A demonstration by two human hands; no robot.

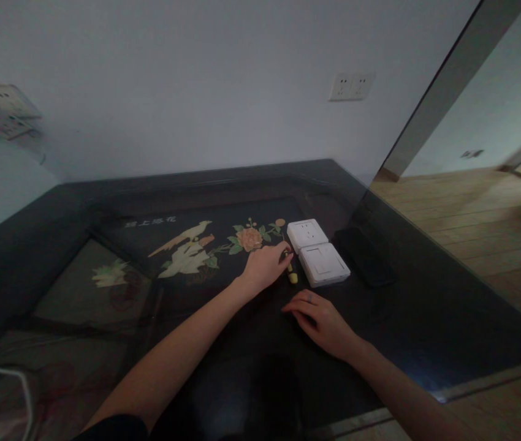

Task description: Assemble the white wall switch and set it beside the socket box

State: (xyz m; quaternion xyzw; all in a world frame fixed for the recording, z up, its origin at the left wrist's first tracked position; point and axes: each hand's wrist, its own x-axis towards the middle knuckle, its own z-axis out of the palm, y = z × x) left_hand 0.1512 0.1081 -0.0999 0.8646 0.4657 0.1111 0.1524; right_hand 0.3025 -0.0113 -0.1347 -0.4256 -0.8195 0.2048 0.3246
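Note:
My left hand [266, 267] reaches over the dark table with its fingers closed on a small screwdriver [292, 278] with a yellow handle end. The fingers cover part of the tool, and a thin shaft seems to point away from me. Just right of it lie two white wall plates, one behind the other: a socket panel [307, 232] at the back and a switch panel [323, 264] in front. My right hand [322, 321] rests on the tabletop nearer to me, fingers stretched loosely and apart from the thumb, holding nothing.
A flat black object [365, 257], possibly a phone, lies right of the panels. Bird and flower pictures decorate the dark tabletop [426, 300]. A double socket [351, 86] is on the wall behind. A white cable [24, 383] curves at the lower left.

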